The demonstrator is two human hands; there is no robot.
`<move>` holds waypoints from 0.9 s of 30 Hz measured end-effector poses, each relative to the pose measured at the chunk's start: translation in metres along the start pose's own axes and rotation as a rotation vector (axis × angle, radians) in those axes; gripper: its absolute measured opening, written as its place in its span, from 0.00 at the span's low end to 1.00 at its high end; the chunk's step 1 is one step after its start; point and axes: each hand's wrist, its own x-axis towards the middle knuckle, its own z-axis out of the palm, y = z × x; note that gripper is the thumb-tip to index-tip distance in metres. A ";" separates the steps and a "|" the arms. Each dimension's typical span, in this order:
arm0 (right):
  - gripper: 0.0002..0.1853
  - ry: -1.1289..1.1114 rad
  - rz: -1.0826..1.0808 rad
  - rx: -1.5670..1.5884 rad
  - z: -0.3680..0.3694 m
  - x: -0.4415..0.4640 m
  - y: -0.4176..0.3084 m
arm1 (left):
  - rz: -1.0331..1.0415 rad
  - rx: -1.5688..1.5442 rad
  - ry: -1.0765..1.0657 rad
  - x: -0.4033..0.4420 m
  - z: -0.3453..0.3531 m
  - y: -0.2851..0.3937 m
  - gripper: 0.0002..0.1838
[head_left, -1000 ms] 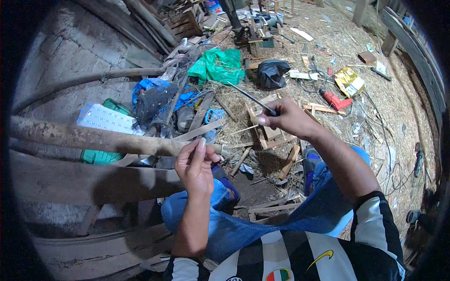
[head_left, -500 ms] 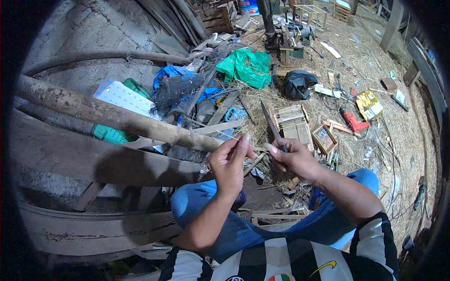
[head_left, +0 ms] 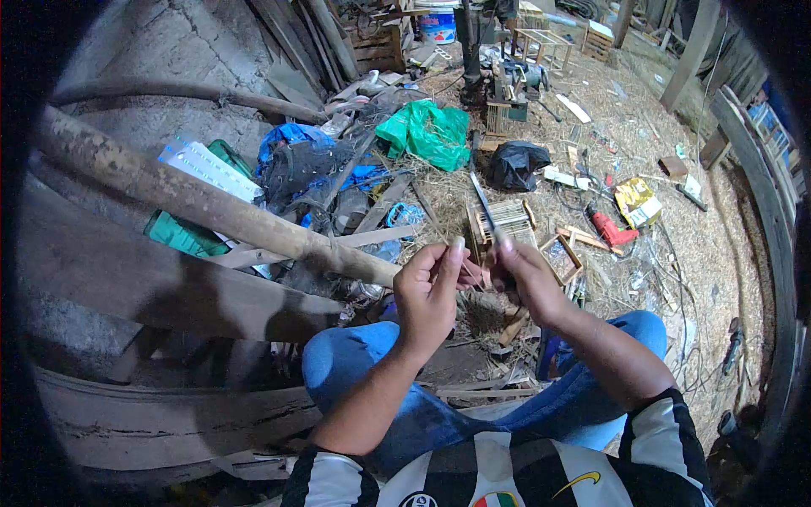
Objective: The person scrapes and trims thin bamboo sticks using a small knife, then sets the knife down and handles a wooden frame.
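Note:
My left hand (head_left: 429,286) pinches a thin wooden stick (head_left: 473,276) between thumb and fingers; only a short part of it shows. In my right hand (head_left: 534,283) is a knife, its narrow blade (head_left: 482,203) pointing up and away from me. My thumb lies along the knife near the base of the blade, and its handle is hidden in my grip. Both hands are close together above my lap, fingertips almost meeting. Just beyond them a small slatted wooden cage (head_left: 507,221) stands on the floor.
A thick wooden pole (head_left: 211,207) and a plank (head_left: 169,270) run along my left. Straw-covered ground holds a red power drill (head_left: 610,228), a yellow packet (head_left: 638,203), a black plastic bag (head_left: 517,165) and a green plastic bag (head_left: 429,133). Cables lie at the right.
My right hand has come left toward my left hand, and the knife blade with it. The stick's long end, earlier reaching out to the left, is no longer distinct. The view has shifted slightly.

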 end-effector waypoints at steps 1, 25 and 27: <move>0.22 0.011 0.001 -0.049 -0.005 0.000 -0.008 | -0.037 -0.025 -0.030 -0.002 -0.001 0.002 0.14; 0.13 0.079 -0.149 0.103 -0.056 0.084 -0.047 | -0.243 0.205 -0.240 0.064 0.038 0.000 0.13; 0.17 0.091 -0.097 0.040 -0.053 0.086 -0.049 | -0.238 0.211 -0.215 0.066 0.034 -0.006 0.13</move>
